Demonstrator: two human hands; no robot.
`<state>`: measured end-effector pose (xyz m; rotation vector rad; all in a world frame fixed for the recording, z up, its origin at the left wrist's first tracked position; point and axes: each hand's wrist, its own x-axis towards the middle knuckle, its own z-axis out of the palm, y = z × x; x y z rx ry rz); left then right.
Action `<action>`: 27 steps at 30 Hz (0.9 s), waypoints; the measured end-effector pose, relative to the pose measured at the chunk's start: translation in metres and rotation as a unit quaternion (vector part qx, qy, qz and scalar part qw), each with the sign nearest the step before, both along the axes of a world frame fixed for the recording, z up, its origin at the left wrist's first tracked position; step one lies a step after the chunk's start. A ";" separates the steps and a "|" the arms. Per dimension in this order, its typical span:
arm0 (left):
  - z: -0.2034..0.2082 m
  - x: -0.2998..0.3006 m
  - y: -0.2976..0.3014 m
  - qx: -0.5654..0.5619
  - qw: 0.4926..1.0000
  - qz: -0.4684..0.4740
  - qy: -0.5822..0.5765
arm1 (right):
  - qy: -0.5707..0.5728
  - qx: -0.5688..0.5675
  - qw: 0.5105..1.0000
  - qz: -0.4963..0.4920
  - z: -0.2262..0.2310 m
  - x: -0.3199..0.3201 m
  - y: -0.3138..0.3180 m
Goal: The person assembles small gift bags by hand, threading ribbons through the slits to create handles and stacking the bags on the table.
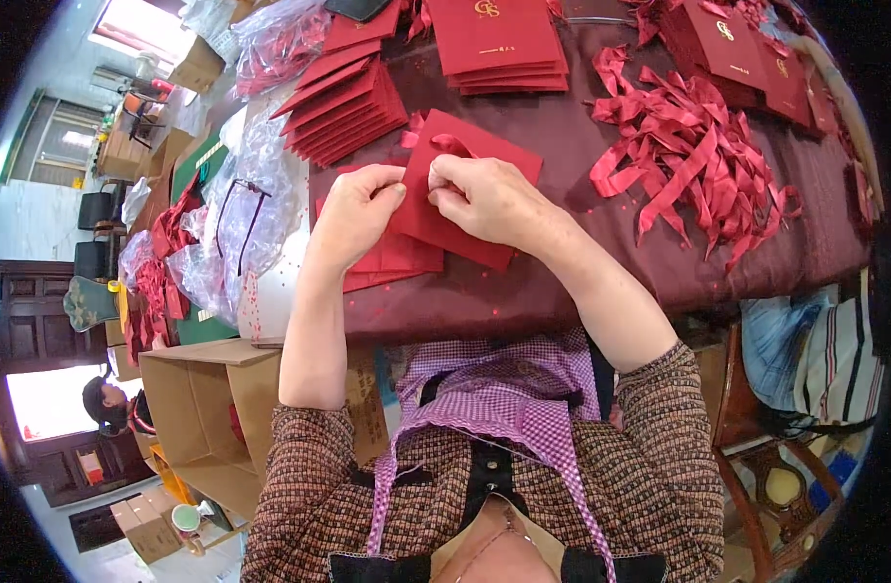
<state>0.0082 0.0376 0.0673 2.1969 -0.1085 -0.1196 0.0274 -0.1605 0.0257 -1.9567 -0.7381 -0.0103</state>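
A flat red paper bag lies tilted before me, over the near part of the table. My right hand rests on its face, thumb and fingers pinched together; what they grip is hidden. A piece of red ribbon shows on the bag just beyond those fingers. At the bag's left edge my left hand is closed, thumb against forefinger, and I cannot make out what is in the pinch. Under the left wrist and the bag lie more red paper bags.
Fanned red bags and a neat bag stack sit on the dark red tablecloth. A heap of red ribbons lies right. Clear plastic wrap and glasses are left. An open carton stands below; a person is beyond.
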 end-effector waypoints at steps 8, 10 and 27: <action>-0.006 -0.004 0.008 -0.077 0.995 -0.061 0.015 | 0.023 0.037 0.999 0.024 -0.002 0.007 -0.004; -0.001 -0.007 0.002 -0.116 0.992 -0.041 0.021 | 0.029 0.045 0.998 0.026 -0.001 0.008 -0.004; -0.007 -0.012 -0.008 -0.101 0.994 0.024 -0.044 | -0.142 0.089 0.985 -0.039 -0.004 0.003 0.007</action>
